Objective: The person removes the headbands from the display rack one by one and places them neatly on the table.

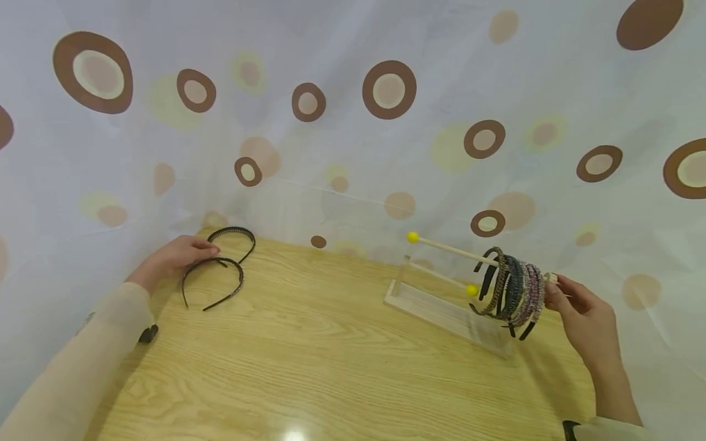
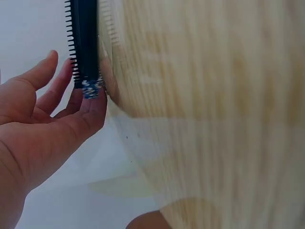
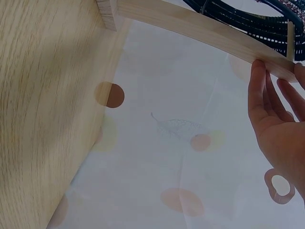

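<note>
At the left end of the table, my left hand point(image 1: 184, 252) is beside two black headbands. Its thumb and fingertips pinch the rear headband point(image 1: 250, 245), which has small comb teeth along its inner edge. In the left wrist view, a sparkly end of a headband point(image 2: 90, 89) shows at the fingertips. The front headband point(image 1: 241, 278) is just below the hand. Over at the right, my right hand point(image 1: 590, 321) grips the top end of a wooden rack point(image 1: 425, 309). Several braided and beaded headbands point(image 1: 515, 288) hang close together on the rack near that hand.
The rack's light rods end in yellow balls point(image 1: 412, 237). A pale wood-grain table point(image 1: 309, 343) lies beneath everything. White sheeting with brown spots point(image 1: 342, 135) rises behind the table and along its sides. A small black item point(image 1: 149, 334) is by the left sleeve.
</note>
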The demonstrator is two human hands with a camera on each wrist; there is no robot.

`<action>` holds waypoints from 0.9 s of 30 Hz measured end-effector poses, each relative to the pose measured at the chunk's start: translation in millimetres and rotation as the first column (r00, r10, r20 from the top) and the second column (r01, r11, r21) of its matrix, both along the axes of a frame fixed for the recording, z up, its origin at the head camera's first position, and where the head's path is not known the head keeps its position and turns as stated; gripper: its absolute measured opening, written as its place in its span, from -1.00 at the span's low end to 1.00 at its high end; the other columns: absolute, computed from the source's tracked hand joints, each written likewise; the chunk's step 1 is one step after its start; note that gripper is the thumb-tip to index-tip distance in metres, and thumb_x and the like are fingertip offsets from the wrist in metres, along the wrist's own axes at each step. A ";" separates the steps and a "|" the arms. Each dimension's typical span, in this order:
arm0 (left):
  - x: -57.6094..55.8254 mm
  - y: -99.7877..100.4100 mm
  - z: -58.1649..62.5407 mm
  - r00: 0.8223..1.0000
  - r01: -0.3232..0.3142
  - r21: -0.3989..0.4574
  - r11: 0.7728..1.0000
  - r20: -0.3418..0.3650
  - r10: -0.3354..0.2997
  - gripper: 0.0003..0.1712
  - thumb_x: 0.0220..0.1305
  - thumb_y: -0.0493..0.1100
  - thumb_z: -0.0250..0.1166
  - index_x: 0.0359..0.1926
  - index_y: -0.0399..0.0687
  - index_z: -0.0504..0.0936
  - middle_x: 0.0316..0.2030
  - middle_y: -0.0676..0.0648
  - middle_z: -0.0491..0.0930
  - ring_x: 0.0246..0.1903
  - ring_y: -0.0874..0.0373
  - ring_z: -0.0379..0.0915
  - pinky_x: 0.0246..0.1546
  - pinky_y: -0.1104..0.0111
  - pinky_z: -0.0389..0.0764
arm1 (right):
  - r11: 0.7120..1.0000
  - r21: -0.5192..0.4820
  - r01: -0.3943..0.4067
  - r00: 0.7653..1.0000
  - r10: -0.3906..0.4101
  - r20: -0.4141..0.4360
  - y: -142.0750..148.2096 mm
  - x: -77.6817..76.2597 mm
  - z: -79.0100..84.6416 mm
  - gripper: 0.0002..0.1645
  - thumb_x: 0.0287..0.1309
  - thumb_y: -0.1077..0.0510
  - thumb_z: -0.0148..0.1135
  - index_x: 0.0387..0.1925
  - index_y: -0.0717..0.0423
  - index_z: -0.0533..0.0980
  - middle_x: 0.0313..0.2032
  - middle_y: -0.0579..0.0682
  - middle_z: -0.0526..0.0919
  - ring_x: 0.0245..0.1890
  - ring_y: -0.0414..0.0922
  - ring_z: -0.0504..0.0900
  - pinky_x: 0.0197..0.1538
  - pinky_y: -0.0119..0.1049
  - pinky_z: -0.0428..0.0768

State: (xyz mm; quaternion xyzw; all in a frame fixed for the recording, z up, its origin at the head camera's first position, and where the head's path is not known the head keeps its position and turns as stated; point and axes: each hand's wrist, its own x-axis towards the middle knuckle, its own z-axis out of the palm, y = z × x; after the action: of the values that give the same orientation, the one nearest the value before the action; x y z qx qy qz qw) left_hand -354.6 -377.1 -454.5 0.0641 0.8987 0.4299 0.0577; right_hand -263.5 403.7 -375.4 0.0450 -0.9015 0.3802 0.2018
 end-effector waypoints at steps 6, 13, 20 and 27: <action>12.5 5.3 12.7 0.999 0.022 -0.077 0.997 -0.048 -0.026 -0.41 0.53 0.00 0.22 0.31 -0.39 0.48 0.24 -0.41 0.46 0.28 -0.38 0.28 0.26 -0.23 0.27 | 1.000 0.009 0.004 1.000 -0.004 -0.010 2.5 -1.4 -1.7 -0.34 0.51 -0.10 0.13 0.50 0.04 0.34 -0.08 -0.52 0.55 -0.29 -0.52 0.64 -0.25 -0.65 0.41; 20.7 24.4 40.4 0.992 0.029 -0.062 0.998 -0.119 -0.036 -0.41 0.56 0.05 0.17 0.35 -0.29 0.48 0.24 -0.34 0.48 0.24 -0.31 0.35 0.21 -0.21 0.36 | 1.000 -0.020 -0.014 1.000 0.013 -0.018 1.0 -3.7 -4.0 -0.34 0.50 -0.08 0.15 0.48 0.08 0.35 -0.11 -0.54 0.55 -0.30 -0.49 0.66 -0.23 -0.67 0.43; 33.3 75.4 68.5 0.977 0.115 0.043 0.992 -0.185 -0.105 -0.47 0.56 0.09 0.15 0.33 -0.15 0.53 0.14 -0.20 0.57 0.16 -0.12 0.47 0.22 -0.12 0.40 | 1.000 -0.008 -0.016 0.999 0.016 -0.036 1.5 -4.0 -1.5 -0.34 0.51 -0.07 0.13 0.48 0.12 0.35 -0.10 -0.49 0.57 -0.28 -0.48 0.66 -0.22 -0.68 0.44; 37.9 138.3 77.1 0.952 0.220 0.070 0.973 -0.232 -0.198 -0.54 0.54 0.10 0.18 0.26 -0.04 0.59 0.03 -0.10 0.64 0.08 -0.01 0.54 0.16 -0.03 0.47 | 1.000 -0.019 -0.019 0.999 0.018 -0.027 2.3 -1.8 -2.3 -0.33 0.51 -0.08 0.13 0.46 0.18 0.36 -0.13 -0.48 0.60 -0.27 -0.44 0.67 -0.21 -0.68 0.45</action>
State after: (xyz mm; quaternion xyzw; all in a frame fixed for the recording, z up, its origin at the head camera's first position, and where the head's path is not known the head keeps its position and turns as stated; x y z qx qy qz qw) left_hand -316.7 -238.9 -377.5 0.2096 0.8662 0.4537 -0.0018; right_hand -265.3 406.1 -377.7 0.0565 -0.8945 0.3902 0.2107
